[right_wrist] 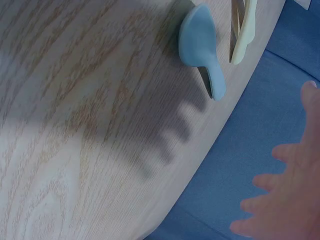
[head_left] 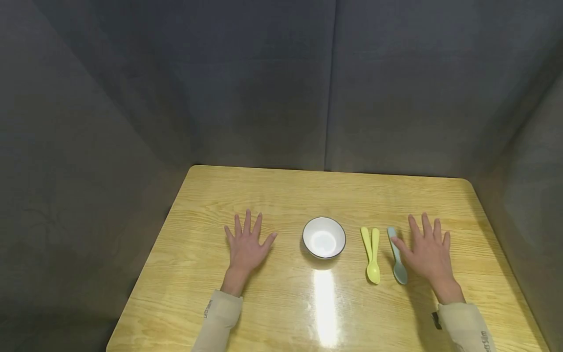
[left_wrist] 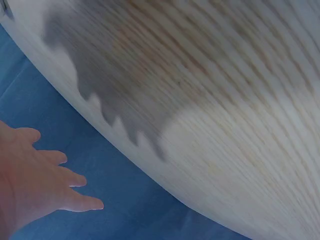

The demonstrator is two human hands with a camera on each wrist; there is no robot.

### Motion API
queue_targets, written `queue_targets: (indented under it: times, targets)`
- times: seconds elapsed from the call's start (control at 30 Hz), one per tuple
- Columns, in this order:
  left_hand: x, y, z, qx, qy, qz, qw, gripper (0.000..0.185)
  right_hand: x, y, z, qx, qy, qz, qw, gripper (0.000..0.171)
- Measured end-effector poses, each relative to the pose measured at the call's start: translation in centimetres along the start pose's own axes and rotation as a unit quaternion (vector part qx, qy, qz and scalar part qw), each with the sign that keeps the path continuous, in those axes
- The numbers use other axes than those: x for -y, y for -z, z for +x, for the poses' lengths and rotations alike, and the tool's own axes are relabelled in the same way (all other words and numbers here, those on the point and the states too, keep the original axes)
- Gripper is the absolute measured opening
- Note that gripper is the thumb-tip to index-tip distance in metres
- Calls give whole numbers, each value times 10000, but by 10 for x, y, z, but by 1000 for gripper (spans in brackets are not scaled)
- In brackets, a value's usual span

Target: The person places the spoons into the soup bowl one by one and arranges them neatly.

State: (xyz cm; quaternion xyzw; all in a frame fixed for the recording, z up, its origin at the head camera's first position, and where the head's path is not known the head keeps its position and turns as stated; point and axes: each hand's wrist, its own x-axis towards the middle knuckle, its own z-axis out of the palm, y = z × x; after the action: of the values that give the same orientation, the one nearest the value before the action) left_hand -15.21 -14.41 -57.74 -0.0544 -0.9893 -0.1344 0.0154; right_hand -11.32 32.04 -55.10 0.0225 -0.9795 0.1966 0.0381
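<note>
A white bowl (head_left: 324,238) with a dark rim stands near the middle of the table. To its right lie two yellow spoons (head_left: 373,271), overlapping at the bowl ends with their handles apart. A blue-grey spoon (head_left: 400,272) lies further right, its handle pointing away from me. My left hand (head_left: 247,250) is spread left of the bowl, holding nothing. My right hand (head_left: 428,254) is spread beside the blue-grey spoon, its thumb over or close to the handle; contact cannot be made out. In both wrist views the hands' shadows fall on the wood, and the right one shows the blue-grey spoon (right_wrist: 198,37).
The wooden table (head_left: 272,190) has rounded far corners. Dark grey curtains (head_left: 264,98) surround its back and sides. A bright light reflection lies on the wood in front of the bowl.
</note>
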Motion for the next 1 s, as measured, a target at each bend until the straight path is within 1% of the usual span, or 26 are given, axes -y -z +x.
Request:
queue_targets:
  times: [0.07, 0.13, 0.17, 0.2, 0.23, 0.27, 0.3, 0.33, 0.37, 0.43, 0.47, 0.53, 0.6, 0.63, 0.67, 0.7, 0.73, 0.77, 0.8, 0.87, 0.9, 0.93, 0.97, 1.0]
  targets:
    - [-2, -1, 0, -32, 20, -193, 9998, 79, 0, 0, 0, 78, -44, -38, 10000, 84]
    - [-5, -2, -1, -92, 26, -588, 9982, 74, 0, 1, 0, 247, -128, -67, 9996, 84]
    - [-7, -3, -2, -139, 20, -885, 9960, 71, 0, 1, 0, 355, -175, -72, 9992, 84]
    - [-9, -4, -2, -160, 13, -1229, 9923, 68, -1, 1, 0, 490, -240, -58, 9985, 84]
    - [-12, -5, -3, -133, 10, -1654, 9861, 65, -1, 1, 0, 636, -311, -34, 9975, 83]
    - [-15, -6, -4, -94, 14, -2132, 9770, 62, -1, 1, 0, 781, -381, 15, 9962, 83]
    - [-19, -8, -5, -8, 55, -2615, 9652, 60, -2, 1, 0, 912, -443, 72, 9948, 82]
    - [-23, -10, -6, 111, 121, -3104, 9505, 59, -3, 1, -1, 1028, -493, 145, 9934, 81]
    - [-28, -11, -7, 228, 202, -3577, 9333, 58, -3, 0, -1, 1114, -529, 232, 9921, 80]
    - [-39, -14, -9, 532, 440, -4420, 8944, 57, -4, -1, -1, 1185, -553, 438, 9904, 77]
    - [-44, -16, -9, 668, 567, -4753, 8754, 57, -4, -2, -1, 1194, -539, 562, 9898, 76]
    - [-56, -20, -10, 941, 829, -5273, 8404, 59, -5, -5, -2, 1179, -532, 780, 9885, 73]
    - [-68, -25, -11, 1187, 1009, -5714, 8058, 59, -4, -9, -3, 1101, -523, 938, 9881, 70]
    - [-74, -27, -11, 1291, 1102, -5885, 7905, 59, -4, -10, -4, 1070, -529, 1009, 9877, 69]
    - [-80, -29, -11, 1358, 1156, -6015, 7787, 58, -4, -12, -4, 1051, -540, 1053, 9874, 67]
    - [-86, -31, -11, 1388, 1203, -6101, 7707, 57, -4, -13, -5, 1030, -546, 1084, 9872, 65]
    - [-91, -33, -11, 1388, 1255, -6148, 7661, 56, -4, -15, -5, 1012, -530, 1106, 9873, 63]
    - [-95, -35, -11, 1361, 1296, -6137, 7669, 55, -5, -17, -6, 999, -512, 1130, 9872, 60]
    - [-99, -36, -10, 1304, 1381, -6083, 7707, 54, -5, -18, -6, 1021, -503, 1191, 9863, 58]
    - [-104, -38, -9, 1155, 1533, -5920, 7828, 53, -6, -22, -6, 1083, -486, 1290, 9845, 54]
    - [-106, -39, -9, 1088, 1613, -5876, 7854, 52, -6, -23, -7, 1123, -487, 1349, 9833, 53]
    - [-108, -40, -9, 1036, 1683, -5844, 7871, 52, -7, -25, -7, 1145, -492, 1401, 9823, 52]
    - [-109, -40, -8, 981, 1714, -5847, 7869, 52, -7, -26, -6, 1156, -506, 1468, 9811, 51]
    - [-110, -39, -8, 941, 1750, -5870, 7848, 51, -7, -27, -6, 1180, -535, 1543, 9795, 51]
